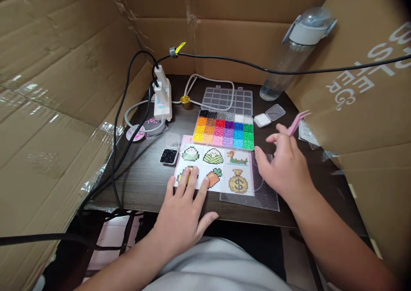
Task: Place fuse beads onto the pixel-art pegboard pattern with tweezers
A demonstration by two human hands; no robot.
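My left hand lies with fingers spread on the lower left of a pattern sheet printed with pixel pictures, among them a carrot and a money bag. Raised right of the sheet, my right hand holds pink tweezers, their tips pointing up and away. A clear pegboard lies partly beneath the sheet. Behind the sheet sits an open bead box, its compartments filled with beads in many colours. A small open case of black beads is left of the sheet, and a case of white beads stands at the right.
A power strip with plugs and black cables occupies the left and crosses overhead. A small gold cup stands behind. A water bottle leans at the back right. Cardboard walls surround the dark table.
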